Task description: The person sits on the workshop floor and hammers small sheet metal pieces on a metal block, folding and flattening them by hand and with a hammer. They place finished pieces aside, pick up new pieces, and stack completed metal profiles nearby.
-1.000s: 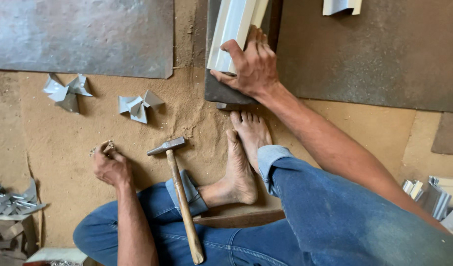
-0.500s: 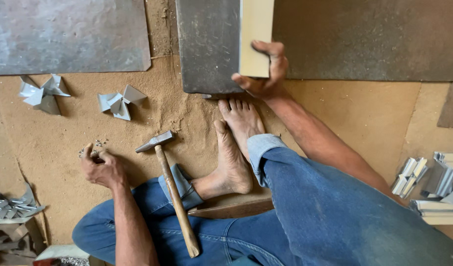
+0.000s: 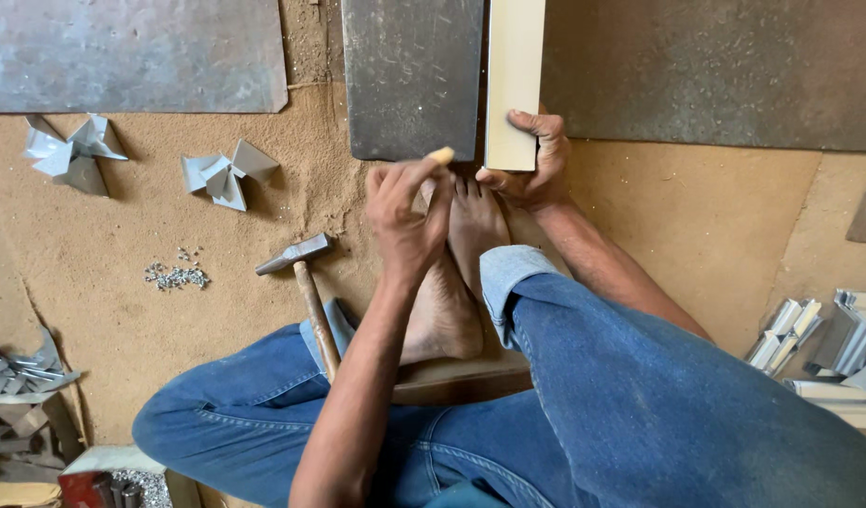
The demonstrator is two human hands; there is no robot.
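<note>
Hands meet at the strip's near end, above the foot.
The hammer (image 3: pixel 306 282) lies left of the foot (image 3: pixel 456 273); loose nails (image 3: pixel 176 275) lie further left; folded pieces (image 3: pixel 228 172) behind them.

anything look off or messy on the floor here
Nothing is damaged. A small heap of grey nails lies scattered loose on the sandy floor, left of the hammer. The left hand holds a small pale piece, and the right hand grips the cream strip right above the bare foot.
</note>
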